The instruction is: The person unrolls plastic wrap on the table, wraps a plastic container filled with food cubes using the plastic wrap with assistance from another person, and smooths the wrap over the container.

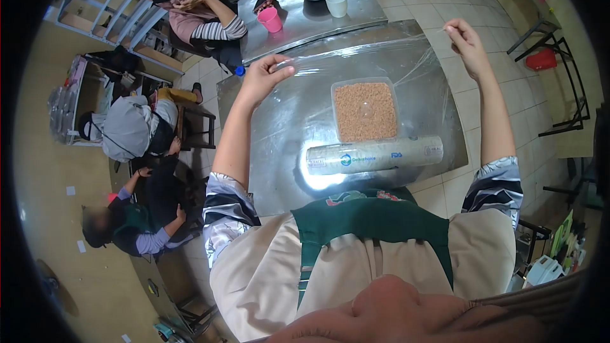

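Film [356, 53] drawn out, not tucked round the tub [365, 114] on the table [279, 130].
Your left hand [265, 80], at the tub's ten o'clock, and right hand [467, 49], at its two, pinch the film; the roll [375, 155], perhaps joined, lies at six.

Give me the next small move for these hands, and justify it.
I'd lower the left hand and right hand together, holding the clear film taut: it stretches, creased, between them past the far side of the container of brown granules, while the roll lies along the near side.
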A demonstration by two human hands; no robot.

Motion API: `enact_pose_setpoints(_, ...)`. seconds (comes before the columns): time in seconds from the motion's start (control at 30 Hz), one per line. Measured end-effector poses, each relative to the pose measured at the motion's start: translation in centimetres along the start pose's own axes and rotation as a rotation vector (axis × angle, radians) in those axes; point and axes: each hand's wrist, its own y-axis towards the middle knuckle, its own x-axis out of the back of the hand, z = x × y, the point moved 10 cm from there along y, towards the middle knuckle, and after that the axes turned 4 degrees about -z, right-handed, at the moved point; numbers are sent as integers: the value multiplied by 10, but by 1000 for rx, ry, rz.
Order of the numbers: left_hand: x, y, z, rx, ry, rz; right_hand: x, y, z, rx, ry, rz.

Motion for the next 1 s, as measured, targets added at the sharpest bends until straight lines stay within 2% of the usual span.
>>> enact_pose_setpoints(0.07,2,24,23,17,140,-34,-10,22,-20,-46,-24,32)
enact_pose_setpoints(0.17,-3,61,68,67,287,-93,-32,57,-45,28,-69,144)
enact_pose_setpoints(0.2,-5,68,75,58,406,-105,-48,61,-52,65,-254,275)
enact_pose_setpoints(0.23,-9,76,94,68,408,-105,-62,63,-65,103,-437,407)
enact_pose_setpoints(0.3,-15,92,132,31,317,-163,-70,83,-104,89,-467,450)
enact_pose_setpoints(0.33,-22,89,128,106,454,-160,-74,91,-123,93,-485,462)
enact_pose_setpoints(0.5,-53,97,195,366,417,-128,-104,107,-199,97,-404,533)
enact_pose_setpoints(0.57,-57,95,244,446,378,-206,-112,98,-247,-226,-242,568)
enact_pose_setpoints(0.63,-69,88,241,427,480,-200,-114,92,-270,-293,-248,530)
enact_pose_setpoints(0.7,-90,83,210,322,911,-49,-111,81,-281,-371,-363,496)
enact_pose_setpoints(0.73,-99,81,218,219,985,14,-112,75,-290,-380,-362,500)
enact_pose_setpoints(0.8,-103,72,230,159,946,-44,-111,69,-295,-252,-338,424)
enact_pose_setpoints(0.83,-103,68,224,92,906,-111,-112,63,-295,-261,-337,426)
enact_pose_setpoints(0.9,-108,56,229,94,898,-104,-105,51,-292,-254,-538,395)
enact_pose_setpoints(1.0,-118,36,229,35,898,-64,-99,24,-280,-287,-539,342)
